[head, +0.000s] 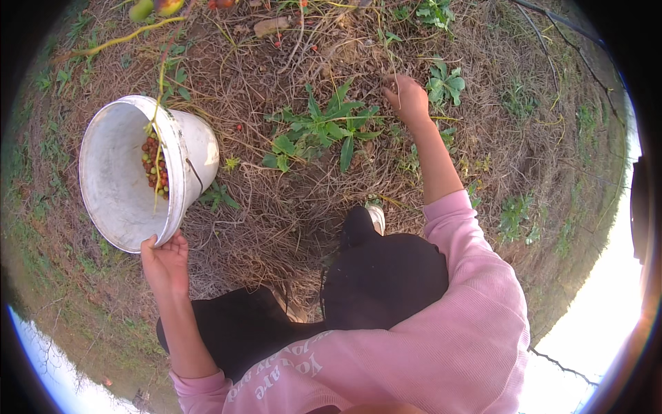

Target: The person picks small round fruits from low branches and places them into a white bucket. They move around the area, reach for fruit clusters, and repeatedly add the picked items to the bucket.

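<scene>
My left hand (166,266) grips the lower rim of a white plastic bucket (199,137), thumb on the inside and fingers outside. The bucket is tilted with its mouth turned to the left. Inside lie many small round fruits (151,164), red-brown and green. My right hand (408,101) is low over the dry grass at upper right, its fingers curled down. A thin dry stem passes beside it; whether anything is between its fingertips is hidden. Just right of that hand grows a small broad-leaved green plant (446,84).
A leafy weed (326,121) grows between the bucket and my right hand. Several red fruits (239,127) lie scattered on the dry grass. A yellowish twig (129,36) with green fruits (141,10) hangs at upper left. Bare branches (574,46) cross the upper right. My black-trousered knees (388,279) are below.
</scene>
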The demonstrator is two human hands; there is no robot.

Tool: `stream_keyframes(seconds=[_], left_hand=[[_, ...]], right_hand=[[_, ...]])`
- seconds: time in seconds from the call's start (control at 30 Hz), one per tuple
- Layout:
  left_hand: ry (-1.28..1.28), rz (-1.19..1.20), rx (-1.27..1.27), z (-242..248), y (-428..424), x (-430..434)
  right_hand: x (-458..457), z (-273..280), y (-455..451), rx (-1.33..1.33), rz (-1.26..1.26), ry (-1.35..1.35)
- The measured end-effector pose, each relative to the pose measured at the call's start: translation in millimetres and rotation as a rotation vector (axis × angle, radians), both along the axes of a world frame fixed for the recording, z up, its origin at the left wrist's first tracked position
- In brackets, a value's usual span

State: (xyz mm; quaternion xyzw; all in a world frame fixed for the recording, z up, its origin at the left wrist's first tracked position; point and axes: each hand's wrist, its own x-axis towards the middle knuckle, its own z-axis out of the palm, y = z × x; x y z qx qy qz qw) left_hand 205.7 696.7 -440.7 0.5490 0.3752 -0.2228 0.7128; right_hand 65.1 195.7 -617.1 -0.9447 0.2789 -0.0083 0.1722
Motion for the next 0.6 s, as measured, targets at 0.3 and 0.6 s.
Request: stream_keyframes(seconds=[0.3, 0.6], left_hand=[[-0.013, 0.003, -0.039, -0.6, 1.8, 0.2], [0.007, -0.005, -0.02, -3.8, 6.8, 2.0]], right_hand=[[-1.4, 2.9, -1.6, 0.396, -0.131, -0.057], [-72.9, -3.4, -45.0, 1.27, -0.783, -0.521]])
